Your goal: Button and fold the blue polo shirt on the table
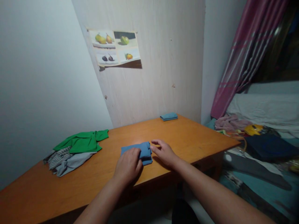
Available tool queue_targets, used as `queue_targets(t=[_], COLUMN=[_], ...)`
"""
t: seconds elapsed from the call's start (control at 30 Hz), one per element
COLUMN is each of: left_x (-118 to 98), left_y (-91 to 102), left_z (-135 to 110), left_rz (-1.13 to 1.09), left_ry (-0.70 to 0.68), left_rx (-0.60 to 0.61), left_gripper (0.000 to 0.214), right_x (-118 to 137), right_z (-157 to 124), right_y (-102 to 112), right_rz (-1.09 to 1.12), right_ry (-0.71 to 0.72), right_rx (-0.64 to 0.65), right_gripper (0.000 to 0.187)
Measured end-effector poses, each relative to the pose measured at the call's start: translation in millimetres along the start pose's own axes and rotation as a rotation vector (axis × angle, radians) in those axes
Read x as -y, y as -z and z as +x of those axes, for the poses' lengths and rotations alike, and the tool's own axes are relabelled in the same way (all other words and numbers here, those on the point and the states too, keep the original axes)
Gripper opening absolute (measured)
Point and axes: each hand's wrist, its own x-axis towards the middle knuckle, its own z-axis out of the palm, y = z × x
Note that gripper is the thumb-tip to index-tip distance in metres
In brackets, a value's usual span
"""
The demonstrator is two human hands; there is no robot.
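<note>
A blue garment (145, 150), folded into a small bundle, lies on the wooden table near its front edge. My left hand (129, 163) presses on the bundle's near left part, its fingers curled and closed on the fabric, hiding that corner. Just off the bundle's right edge is my right hand (164, 152), thumb and fingers apart with nothing between them. Layers of cloth show at the right end of the bundle.
Loose clothes lie at the table's left: a green shirt (81, 141) over striped and grey garments (74, 163). A folded teal cloth (168, 116) rests at the back edge. The wooden table (193, 133) meets the wall behind. Right of it, a bed (259, 180) holds scattered clothes.
</note>
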Motion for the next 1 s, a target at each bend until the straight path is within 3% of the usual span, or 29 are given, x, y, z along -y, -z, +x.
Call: queue_targets(t=[0.13, 0.3, 0.47, 0.63, 0.83, 1.0], left_x=[-2.4, -7.0, -4.8, 5.5, 17.2, 50.3], left_y=[7.2, 11.4, 3.1, -2.5, 9.7, 12.6], left_z=[-6.1, -27.8, -45.5, -35.7, -22.9, -25.0], left_rz=[0.007, 0.037, -0.037, -0.076, 0.051, 0.082], left_ry=[0.027, 0.020, -0.020, 0.074, -0.018, -0.023], left_rx=[-0.033, -0.177, -0.047, 0.036, 0.103, 0.060], left_gripper=[0.017, 0.020, 0.016, 0.024, 0.018, 0.019], right_x=[10.1, 18.3, 36.8, 41.4, 13.8, -16.2], right_z=[-8.1, 5.6, 38.8, 80.8, 109.9, 96.5], right_y=[-0.2, -4.7, -4.5, -6.9, -1.4, 21.9], right_rz=[-0.444, -0.630, -0.659, -0.654, -0.423, -0.314], right_ry=[0.329, 0.358, 0.187, 0.031, -0.274, -0.441], right_rx=[0.182, 0.254, 0.199, 0.078, -0.105, -0.146], right_gripper=[0.063, 0.038, 0.027, 0.025, 0.020, 0.027])
